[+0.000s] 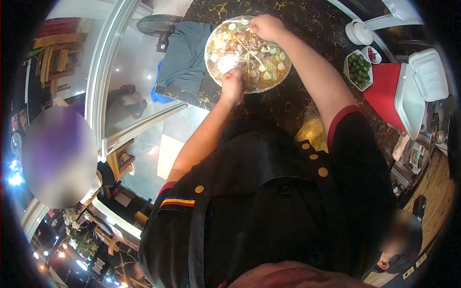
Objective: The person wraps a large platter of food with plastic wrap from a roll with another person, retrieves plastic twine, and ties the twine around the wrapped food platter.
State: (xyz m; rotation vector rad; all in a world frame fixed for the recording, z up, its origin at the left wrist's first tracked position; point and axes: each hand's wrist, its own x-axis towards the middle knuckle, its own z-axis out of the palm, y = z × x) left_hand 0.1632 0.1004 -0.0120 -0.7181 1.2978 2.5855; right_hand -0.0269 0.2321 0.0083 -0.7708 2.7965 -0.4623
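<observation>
A round platter of noodles [267, 60] topped with egg slices lies on the dark counter, under what looks like clear plastic wrap. Thin yellow string [257, 58] crosses over its top, meeting near the middle. At the far rim, my right hand [267, 29] is closed, pinching a strand of the string. My left hand [232, 87] is closed over the near left part of the platter, its fingertips at the lower strand. Glare on the wrap hides some of the food beside that hand.
A dark grey cloth [185, 57] and a black fan [158, 28] are left of the platter. To the right stand a bowl of small green fruit [359, 71], a lidded white pot [358, 32] and a red cooler [384, 91] with its lid raised. A yellowish plastic bag [312, 132] sits near my body.
</observation>
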